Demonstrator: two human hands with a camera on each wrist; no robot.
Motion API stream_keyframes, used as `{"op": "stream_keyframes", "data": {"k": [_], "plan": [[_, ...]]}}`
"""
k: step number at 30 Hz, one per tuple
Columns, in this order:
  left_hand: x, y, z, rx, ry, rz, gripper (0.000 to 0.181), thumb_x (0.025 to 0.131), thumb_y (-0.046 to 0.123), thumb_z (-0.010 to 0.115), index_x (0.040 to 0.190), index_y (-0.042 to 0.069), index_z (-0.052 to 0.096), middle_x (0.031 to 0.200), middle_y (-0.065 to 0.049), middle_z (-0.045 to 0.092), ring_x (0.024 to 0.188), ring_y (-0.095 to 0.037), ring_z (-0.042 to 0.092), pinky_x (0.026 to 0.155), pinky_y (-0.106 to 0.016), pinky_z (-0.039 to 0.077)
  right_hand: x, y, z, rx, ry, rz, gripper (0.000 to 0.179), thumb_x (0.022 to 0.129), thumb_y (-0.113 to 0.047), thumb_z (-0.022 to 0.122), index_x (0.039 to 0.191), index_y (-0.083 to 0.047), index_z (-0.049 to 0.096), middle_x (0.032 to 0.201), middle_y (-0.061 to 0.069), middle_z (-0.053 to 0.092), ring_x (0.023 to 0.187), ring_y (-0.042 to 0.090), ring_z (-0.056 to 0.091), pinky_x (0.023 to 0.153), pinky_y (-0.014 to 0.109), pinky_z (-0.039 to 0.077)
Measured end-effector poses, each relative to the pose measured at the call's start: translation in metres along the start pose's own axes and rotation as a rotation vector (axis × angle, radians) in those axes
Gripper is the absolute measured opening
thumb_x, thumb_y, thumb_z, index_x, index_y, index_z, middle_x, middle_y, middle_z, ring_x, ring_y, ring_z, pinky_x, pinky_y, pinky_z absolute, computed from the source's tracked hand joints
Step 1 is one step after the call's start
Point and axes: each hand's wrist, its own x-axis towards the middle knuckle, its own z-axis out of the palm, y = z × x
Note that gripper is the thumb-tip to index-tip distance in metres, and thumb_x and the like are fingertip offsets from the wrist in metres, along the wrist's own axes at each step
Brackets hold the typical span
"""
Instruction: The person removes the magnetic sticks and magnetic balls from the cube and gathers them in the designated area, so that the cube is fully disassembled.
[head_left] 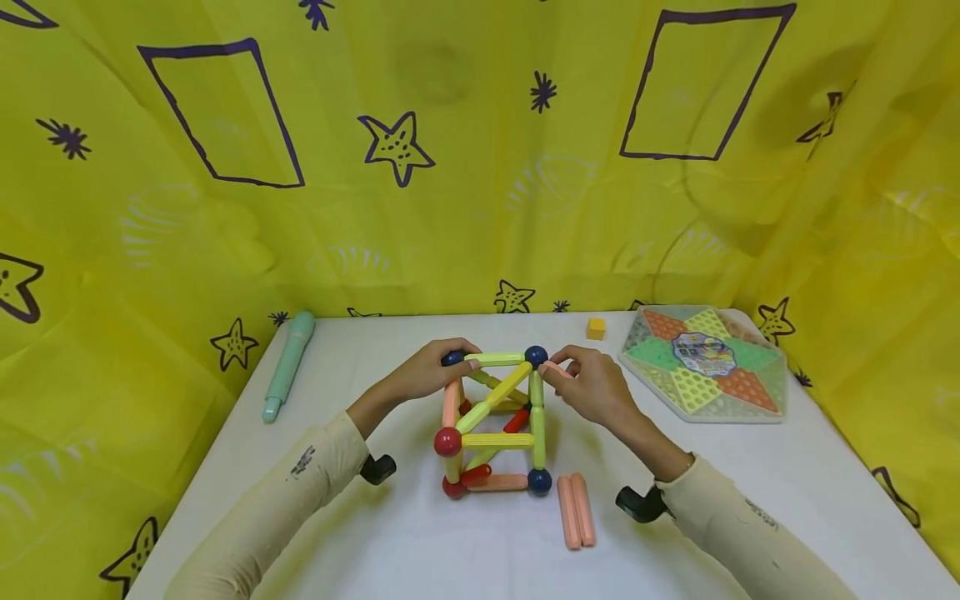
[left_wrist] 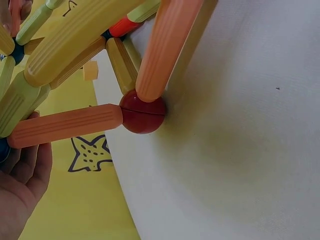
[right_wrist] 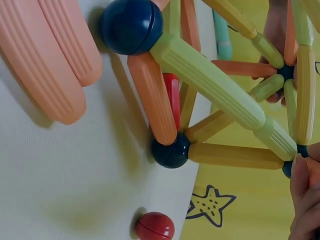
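Observation:
A cube-like frame of magnetic sticks and balls point(head_left: 497, 442) stands on the table between both hands. Its sticks are yellow, light green, pink and red; its balls are red or dark blue. My left hand point(head_left: 427, 371) grips the far left top corner, fingers and thumb around the blue ball point(head_left: 453, 358). At the far right top corner, my right hand point(head_left: 596, 387) pinches a pink magnetic stick point(head_left: 558, 368), its end right at another blue ball point(head_left: 536, 356). The right wrist view shows the thumb point(right_wrist: 300, 175) close to that ball. A red ball point(right_wrist: 155, 227) rests on the table below.
Two loose pink sticks point(head_left: 575, 511) lie side by side at the near right. A small yellow-orange block point(head_left: 596, 328) sits at the back edge, left of a hexagonal patterned box point(head_left: 648, 354). Far left lies a mint-green microphone-shaped object point(head_left: 288, 367). A yellow curtain point(head_left: 465, 233) hangs behind.

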Motion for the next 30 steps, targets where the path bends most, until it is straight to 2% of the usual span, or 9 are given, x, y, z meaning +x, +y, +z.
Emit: {"op": "stream_keyframes", "data": {"k": [8,15,18,21,24,27,30], "plan": [[-0.001,0.000,0.000,-0.006,0.006,0.007,0.029,0.102,0.029,0.055,0.124,0.012,0.065,0.108,-0.009,0.062,0.089,-0.020,0.052,0.072,-0.030,0.045,0.001,0.004,-0.001,0.008,0.012,-0.004,0.035,0.092,-0.039,0.072,0.109,-0.008,0.073,0.058,0.002,0.062,0.047,0.015,0.055,0.044,0.027,0.033],[-0.002,0.000,0.001,-0.012,0.005,0.020,0.028,0.103,0.028,0.055,0.124,0.012,0.065,0.100,-0.008,0.059,0.082,-0.019,0.050,0.068,-0.030,0.042,0.000,0.009,-0.002,0.048,0.003,-0.046,0.030,0.094,-0.035,0.071,0.107,-0.008,0.073,0.065,0.012,0.068,0.050,0.016,0.059,0.045,0.027,0.035],[-0.002,-0.001,0.003,-0.009,0.003,0.014,0.028,0.103,0.028,0.055,0.124,0.013,0.065,0.099,-0.007,0.059,0.082,-0.019,0.050,0.068,-0.030,0.042,-0.003,0.014,-0.006,0.094,-0.021,-0.046,0.030,0.096,-0.032,0.068,0.114,-0.008,0.068,0.069,0.012,0.068,0.053,0.016,0.060,0.046,0.028,0.039],[-0.001,-0.001,0.004,-0.002,-0.003,0.008,0.029,0.103,0.029,0.055,0.124,0.013,0.065,0.100,-0.007,0.059,0.082,-0.019,0.050,0.068,-0.030,0.043,-0.009,0.021,-0.016,0.151,-0.079,-0.033,0.036,0.099,-0.027,0.063,0.130,-0.009,0.058,0.073,0.010,0.067,0.052,0.019,0.060,0.046,0.029,0.041],[0.000,-0.003,0.003,0.000,-0.005,0.003,0.028,0.103,0.030,0.055,0.124,0.014,0.065,0.099,-0.007,0.059,0.082,-0.020,0.050,0.068,-0.030,0.043,-0.017,0.032,-0.029,0.193,-0.176,-0.031,0.046,0.102,-0.022,0.058,0.145,-0.012,0.045,0.079,0.008,0.067,0.049,0.019,0.055,0.047,0.030,0.043],[0.000,-0.003,0.002,-0.002,-0.004,0.004,0.028,0.103,0.030,0.054,0.124,0.014,0.065,0.098,-0.007,0.059,0.082,-0.020,0.051,0.068,-0.030,0.043,-0.030,0.047,-0.039,0.186,-0.279,-0.040,0.045,0.104,-0.020,0.054,0.146,-0.011,0.044,0.082,0.010,0.069,0.048,0.014,0.050,0.047,0.028,0.041],[0.000,-0.003,0.000,0.000,-0.009,0.007,0.029,0.103,0.030,0.054,0.124,0.014,0.065,0.098,-0.007,0.059,0.082,-0.020,0.050,0.068,-0.030,0.043,-0.046,0.062,-0.040,0.144,-0.364,-0.041,0.038,0.103,-0.019,0.055,0.138,-0.006,0.051,0.078,0.009,0.069,0.047,0.008,0.043,0.046,0.024,0.036]]}}
